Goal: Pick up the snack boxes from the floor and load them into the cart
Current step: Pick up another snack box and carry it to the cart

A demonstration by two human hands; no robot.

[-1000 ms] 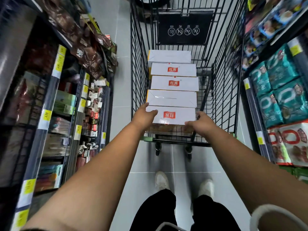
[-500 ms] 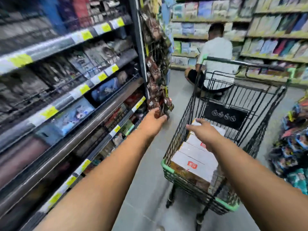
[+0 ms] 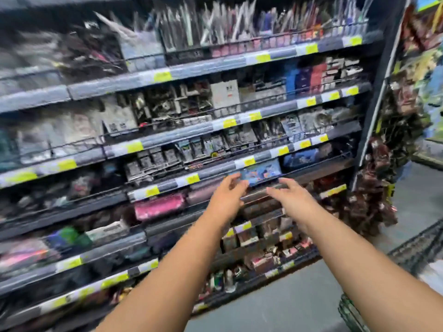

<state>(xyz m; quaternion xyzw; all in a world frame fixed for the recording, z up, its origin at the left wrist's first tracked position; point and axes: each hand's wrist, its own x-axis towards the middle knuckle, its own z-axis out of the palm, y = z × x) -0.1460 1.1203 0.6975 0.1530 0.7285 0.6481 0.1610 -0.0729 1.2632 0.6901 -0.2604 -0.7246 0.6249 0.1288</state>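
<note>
Left grip (image 3: 227,200) and right grip (image 3: 293,202): bare, fingers loosely spread, holding nothing, apart. Ahead of them are blurred grey metal shelves (image 3: 153,142) with yellow price tags (image 3: 193,178) and glossy packets. Black wire cart (image 3: 418,246) low to the right of right grip; the pale blur inside it is too smeared to tell as snack boxes.

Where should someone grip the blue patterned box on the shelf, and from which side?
Probably by its two short ends, reached from the aisle side: the blue patterned box lies lengthwise along the shelf edge, with its long face outward. Blur hides finer detail.
</note>
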